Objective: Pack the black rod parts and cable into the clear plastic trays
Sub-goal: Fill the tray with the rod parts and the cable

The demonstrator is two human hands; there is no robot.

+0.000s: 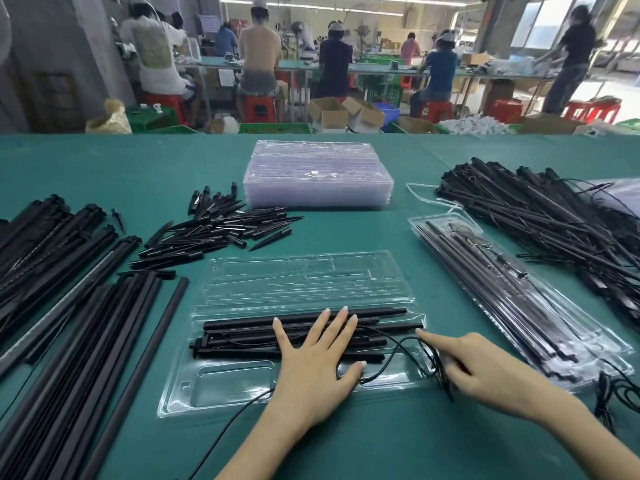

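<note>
- Clear plastic tray (239, 386), hinged open, lies on the green surface (104, 168) in front of the person; its lid half lies flat on the far side.
- Black rods (242, 336) fill the tray's near half, lying side by side with their long axis running left to right, parallel to the tray's long edge.
- Thin black cable (391, 344) loops over the rods' right ends and the tray's right rim, with a strand trailing out over the near edge towards the person.
- Left hand (311, 362) lies flat, palm down, on the middle of the rods, fingers straight and spread, thumb resting beside the cable near the tray's front channel.
- Right hand (485, 368) is at the tray's right end: the forefinger is stretched out, its tip touching the rod ends, and the other fingers are curled round a bunch of the cable.
- Right of it, a packed tray (512, 299) lies at an angle, its long axis running from far left to near right.
- Loose long rods (69, 306) are heaped on the left, short spikes (214, 230) lie beyond the open tray, and a stack of empty trays (318, 174) sits further back.
- Tangled pile of rods with cables (554, 220) lies at far right.
</note>
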